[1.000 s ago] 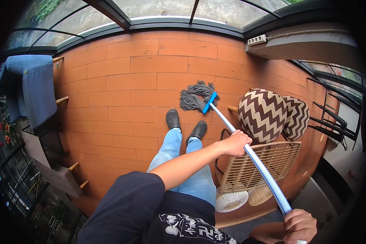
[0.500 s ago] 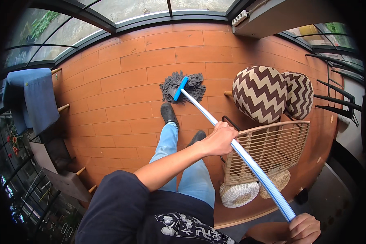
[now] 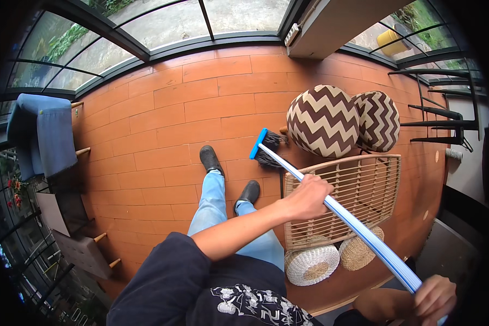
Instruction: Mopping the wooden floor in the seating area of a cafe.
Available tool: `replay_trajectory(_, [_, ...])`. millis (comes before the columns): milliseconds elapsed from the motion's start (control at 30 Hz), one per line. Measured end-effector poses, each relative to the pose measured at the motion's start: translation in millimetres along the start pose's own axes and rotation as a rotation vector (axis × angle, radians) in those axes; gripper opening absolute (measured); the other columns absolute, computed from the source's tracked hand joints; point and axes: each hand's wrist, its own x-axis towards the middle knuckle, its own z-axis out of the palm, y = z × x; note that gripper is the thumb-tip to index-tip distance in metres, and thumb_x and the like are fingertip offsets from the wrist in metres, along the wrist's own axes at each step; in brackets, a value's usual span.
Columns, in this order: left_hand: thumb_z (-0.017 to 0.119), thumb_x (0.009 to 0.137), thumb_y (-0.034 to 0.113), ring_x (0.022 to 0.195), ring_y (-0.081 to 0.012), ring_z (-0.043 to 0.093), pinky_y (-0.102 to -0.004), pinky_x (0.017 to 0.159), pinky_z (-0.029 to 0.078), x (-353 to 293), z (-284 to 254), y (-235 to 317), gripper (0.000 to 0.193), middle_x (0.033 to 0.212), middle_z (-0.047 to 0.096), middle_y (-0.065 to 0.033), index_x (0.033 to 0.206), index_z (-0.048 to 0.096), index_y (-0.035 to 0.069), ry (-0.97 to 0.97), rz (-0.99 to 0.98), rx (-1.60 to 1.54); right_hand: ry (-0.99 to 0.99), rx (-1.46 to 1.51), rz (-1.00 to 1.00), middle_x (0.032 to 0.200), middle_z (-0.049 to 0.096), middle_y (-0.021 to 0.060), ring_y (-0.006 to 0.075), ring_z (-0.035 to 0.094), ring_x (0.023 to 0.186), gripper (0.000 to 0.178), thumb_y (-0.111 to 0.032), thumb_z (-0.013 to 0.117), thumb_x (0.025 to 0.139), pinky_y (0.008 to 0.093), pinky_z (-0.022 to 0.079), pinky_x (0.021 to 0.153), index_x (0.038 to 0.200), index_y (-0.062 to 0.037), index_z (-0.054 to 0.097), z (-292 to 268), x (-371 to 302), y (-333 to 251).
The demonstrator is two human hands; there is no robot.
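A mop (image 3: 358,231) with a blue-and-white striped pole slants across the view from upper left to lower right. My left hand (image 3: 309,196) is wrapped round the pole partway down, above the rattan chair. At the pole's upper end, by the lower right of the view, my right hand (image 3: 435,299) grips it. The blue mop clamp (image 3: 259,144) and its dark grey strands (image 3: 270,150) lie on the floor beside the zigzag-patterned pouf (image 3: 325,120). Part of the strands is hidden behind the clamp and pole.
A rattan chair (image 3: 345,201) stands right of my legs, with a white woven stool (image 3: 312,265) and a tan woven stool (image 3: 362,249) by it. A second zigzag pouf (image 3: 378,120) sits further right. At left are a blue armchair (image 3: 57,136) and a grey tufted seat (image 3: 82,254).
The mop head has slid right and nearer, towards the pouf and rattan chair, its strands now bunched. Both hands have shifted right with the pole. My feet stand differently as the view has moved.
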Motion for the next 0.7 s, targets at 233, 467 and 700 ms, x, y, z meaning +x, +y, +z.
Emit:
replay_trajectory(233, [0.066, 0.073, 0.014, 0.081, -0.0339, 0.058, -0.0428, 0.08, 0.044, -60.0, -22.9, -154.6, 0.007, 0.076, 0.063, -0.0133, 0.073, 0.064, 0.008, 0.062, -0.25, 0.309, 0.449, 0.209, 0.026, 0.044, 0.042, 0.0055, 0.0176, 0.037, 0.035, 0.019, -0.012, 0.063, 0.069, 0.032, 0.034, 0.043, 0.057, 0.0003, 0.054, 53.4, -56.6, 166.0])
replay_trajectory(467, [0.068, 0.072, 0.015, 0.084, -0.0339, 0.055, -0.0432, 0.081, 0.039, -81.0, -17.2, -180.3, 0.011, 0.076, 0.058, -0.0123, 0.071, 0.06, 0.008, 0.065, -0.251, 0.392, 0.385, 0.153, 0.084, 0.048, 0.046, 0.0067, 0.019, 0.041, 0.042, 0.017, -0.01, 0.061, 0.075, 0.0345, 0.038, 0.049, 0.063, -0.0001, 0.053, 56.0, -79.6, 176.7])
replay_trajectory(700, [0.069, 0.069, 0.02, 0.081, -0.0335, 0.061, -0.0447, 0.077, 0.043, -19.7, 83.9, -100.0, 0.014, 0.076, 0.063, -0.0114, 0.07, 0.06, 0.009, -0.014, -0.1, 0.165, 0.262, -0.05, 0.073, 0.048, 0.04, 0.0042, 0.0152, 0.038, 0.041, 0.01, -0.008, 0.058, 0.073, 0.0305, 0.032, 0.045, 0.071, -0.0018, 0.05, 13.6, -95.9, 78.4])
